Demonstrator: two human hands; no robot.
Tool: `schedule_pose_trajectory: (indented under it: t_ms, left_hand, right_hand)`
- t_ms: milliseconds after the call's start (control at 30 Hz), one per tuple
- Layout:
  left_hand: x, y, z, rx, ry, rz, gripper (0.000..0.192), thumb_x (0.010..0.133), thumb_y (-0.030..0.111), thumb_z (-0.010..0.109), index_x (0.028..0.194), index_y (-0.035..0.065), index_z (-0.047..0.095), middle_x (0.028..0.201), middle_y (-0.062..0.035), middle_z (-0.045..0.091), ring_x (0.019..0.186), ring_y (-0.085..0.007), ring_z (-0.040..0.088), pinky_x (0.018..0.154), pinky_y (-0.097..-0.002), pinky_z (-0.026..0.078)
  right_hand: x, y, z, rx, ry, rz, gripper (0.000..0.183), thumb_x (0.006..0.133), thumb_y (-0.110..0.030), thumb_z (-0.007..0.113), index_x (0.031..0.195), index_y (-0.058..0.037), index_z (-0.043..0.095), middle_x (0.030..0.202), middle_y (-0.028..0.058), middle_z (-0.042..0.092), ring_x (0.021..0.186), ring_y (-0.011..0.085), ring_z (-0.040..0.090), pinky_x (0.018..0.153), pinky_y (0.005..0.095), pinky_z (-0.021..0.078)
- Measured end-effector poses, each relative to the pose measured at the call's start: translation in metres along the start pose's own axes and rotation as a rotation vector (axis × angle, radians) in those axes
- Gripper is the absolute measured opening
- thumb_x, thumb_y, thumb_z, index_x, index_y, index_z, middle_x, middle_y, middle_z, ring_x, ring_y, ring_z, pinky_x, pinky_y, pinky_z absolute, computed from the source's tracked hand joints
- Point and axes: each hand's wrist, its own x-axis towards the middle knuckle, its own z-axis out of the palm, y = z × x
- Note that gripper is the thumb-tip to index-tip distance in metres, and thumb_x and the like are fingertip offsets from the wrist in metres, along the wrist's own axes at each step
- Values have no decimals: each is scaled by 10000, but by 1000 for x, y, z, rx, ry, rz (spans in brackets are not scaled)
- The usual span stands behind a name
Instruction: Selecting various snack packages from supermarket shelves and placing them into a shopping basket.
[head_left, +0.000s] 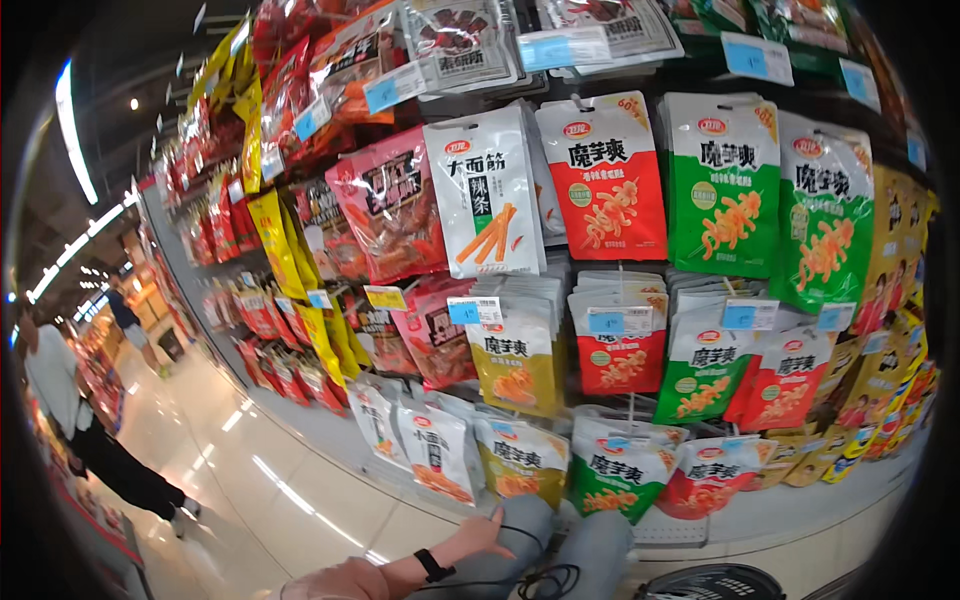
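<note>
My left hand (480, 538) rests on my bent left knee in grey-blue trousers (529, 517), thumb and a finger spread apart with nothing seen between them. A black band (433, 565) circles that wrist. My right hand is out of view. Close before my knees hang snack pouches: an olive-gold one (525, 457), a green-and-white one (615, 480) and a red-and-white one (711, 480). Just left of them is a white pouch (435, 450). Higher up hang a large red-and-white pouch (606, 180) and a green-and-white pouch (721, 187).
Price tags (619, 321) stick out in front of the hanging rows. A black cable (551, 581) lies looped by my legs. At the bottom right is a dark ridged object (712, 583). A person (67, 397) stands in the tiled aisle (247, 480) at left, another (129, 319) farther off.
</note>
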Motion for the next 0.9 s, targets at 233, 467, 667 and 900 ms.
schedule_pose_trajectory:
  t_ms: [233,467,667,900]
  left_hand:
    - [-12,24,-29,-144,19,-35,1047,552,586,631,1257,-31,165,849,-299,535,803,-398,537,696,-402,424]
    - [1,15,-16,-159,-61,-80,1103,516,622,629,1288,10,133,927,-279,523,837,-385,536,727,-386,430]
    - [-8,21,-21,-157,-57,-43,1105,524,598,638,1279,-18,118,849,-262,551,806,-367,549,705,-380,433]
    - [-2,2,-8,-110,-49,60,856,635,541,579,1215,-17,285,875,-225,566,808,-351,550,700,-384,434]
  right_hand:
    - [3,23,29,59,-62,57,450,791,-185,496,1167,23,362,1186,209,338,1056,308,389,833,388,374]
    - [5,28,35,112,-81,64,430,811,-199,474,1158,27,362,1182,196,332,1049,296,391,823,378,383]
    - [6,31,18,208,-74,12,414,828,-212,454,1150,31,362,1178,185,328,1043,287,392,815,369,390]
    - [-45,-32,-73,804,101,-219,417,825,-203,443,1166,19,349,1010,203,469,908,293,483,727,361,427]
